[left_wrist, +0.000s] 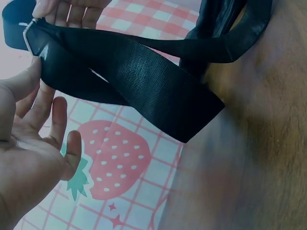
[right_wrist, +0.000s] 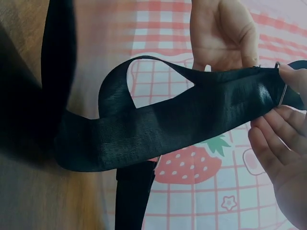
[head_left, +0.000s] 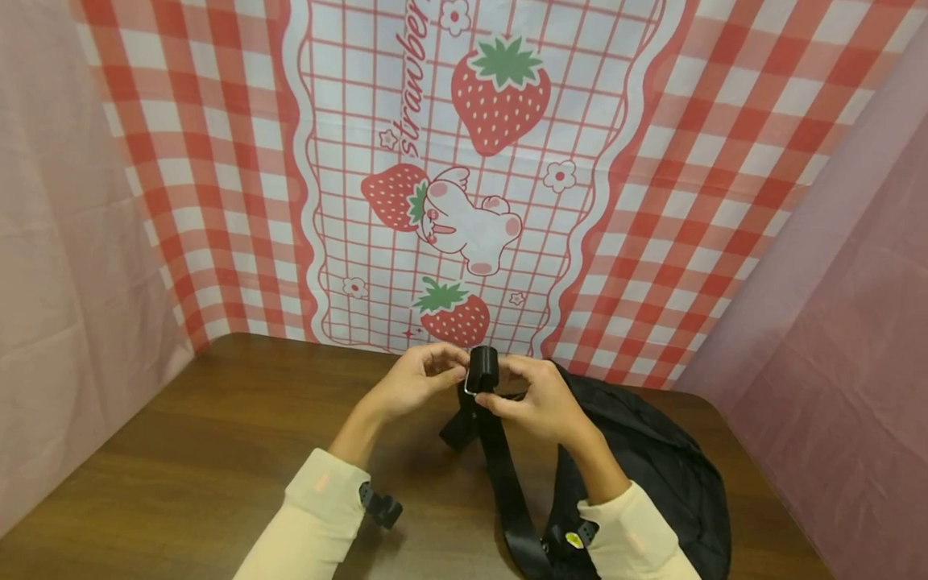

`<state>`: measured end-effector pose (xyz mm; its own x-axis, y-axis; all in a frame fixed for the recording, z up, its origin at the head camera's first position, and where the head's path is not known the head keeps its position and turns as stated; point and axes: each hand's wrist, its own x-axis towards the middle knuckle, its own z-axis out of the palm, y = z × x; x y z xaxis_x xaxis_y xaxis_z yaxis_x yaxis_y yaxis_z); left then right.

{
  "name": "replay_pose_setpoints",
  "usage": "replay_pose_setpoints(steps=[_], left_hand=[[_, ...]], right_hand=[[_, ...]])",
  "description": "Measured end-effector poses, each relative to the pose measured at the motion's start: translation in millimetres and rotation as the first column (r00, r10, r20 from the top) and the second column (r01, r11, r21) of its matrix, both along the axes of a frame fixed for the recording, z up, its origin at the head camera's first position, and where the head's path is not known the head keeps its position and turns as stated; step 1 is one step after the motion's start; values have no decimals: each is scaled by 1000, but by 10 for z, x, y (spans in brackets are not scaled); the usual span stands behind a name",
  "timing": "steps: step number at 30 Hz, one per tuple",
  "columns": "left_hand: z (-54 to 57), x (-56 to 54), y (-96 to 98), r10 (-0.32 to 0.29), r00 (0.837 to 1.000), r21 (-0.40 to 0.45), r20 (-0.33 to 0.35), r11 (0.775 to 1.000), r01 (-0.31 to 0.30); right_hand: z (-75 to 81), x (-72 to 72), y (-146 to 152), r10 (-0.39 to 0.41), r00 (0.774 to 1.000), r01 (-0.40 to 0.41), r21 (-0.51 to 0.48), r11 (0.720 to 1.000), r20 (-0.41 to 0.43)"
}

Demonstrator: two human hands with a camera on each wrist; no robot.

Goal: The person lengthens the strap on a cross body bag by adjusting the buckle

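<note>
A black webbing strap (head_left: 500,467) is held up over the table, with a loop (head_left: 484,368) of it standing out from a thin metal slider buckle (head_left: 470,388). My left hand (head_left: 416,383) pinches the strap at the buckle's side; in the left wrist view its thumb lies by the metal edge (left_wrist: 29,42) and the lower fingers spread loosely. From the other side my right hand (head_left: 536,395) grips the strap and buckle, its thumb over the metal bar (right_wrist: 283,91) in the right wrist view. Below the hands, a folded strap end (head_left: 457,431) hangs down.
The strap runs down to a black backpack (head_left: 652,451) lying on the right of the brown wooden table (head_left: 181,451). Behind the table hangs a red-and-white checked cloth (head_left: 217,161) with strawberries. Pink cloth (head_left: 834,282) hangs at both sides.
</note>
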<state>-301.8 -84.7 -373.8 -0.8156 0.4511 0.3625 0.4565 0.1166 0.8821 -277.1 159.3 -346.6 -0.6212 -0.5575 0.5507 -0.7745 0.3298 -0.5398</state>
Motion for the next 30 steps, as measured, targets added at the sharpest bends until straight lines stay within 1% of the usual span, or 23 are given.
replay_pose_setpoints(steps=[3,5,9,17,22,24,27,30], left_hand=[[10,-1,-4,-5,1000,17,-10,1000,6],[17,2,-8,-16,999,-3,-36,1000,15],[36,8,-5,-28,996,-51,-84,998,24],[29,5,-3,13,993,-77,-120,997,-22],[21,24,0,18,988,-127,-151,991,-37],[26,38,10,24,988,-148,-150,988,-46],[40,58,30,28,992,-148,-123,988,-47],[41,67,36,29,995,-140,-92,989,-42]], right_hand=[[-2,-9,8,-52,999,52,0,999,-17],[-5,-14,14,-73,997,73,-2,997,-11],[0,-15,20,-86,996,87,-10,996,20],[0,-26,23,-73,995,75,-17,997,71],[0,-28,30,-106,984,112,-30,993,143],[-1,-30,32,-122,975,132,-46,990,184],[-3,-36,30,-136,960,158,-71,985,245],[-9,-48,21,-162,945,186,-61,981,285]])
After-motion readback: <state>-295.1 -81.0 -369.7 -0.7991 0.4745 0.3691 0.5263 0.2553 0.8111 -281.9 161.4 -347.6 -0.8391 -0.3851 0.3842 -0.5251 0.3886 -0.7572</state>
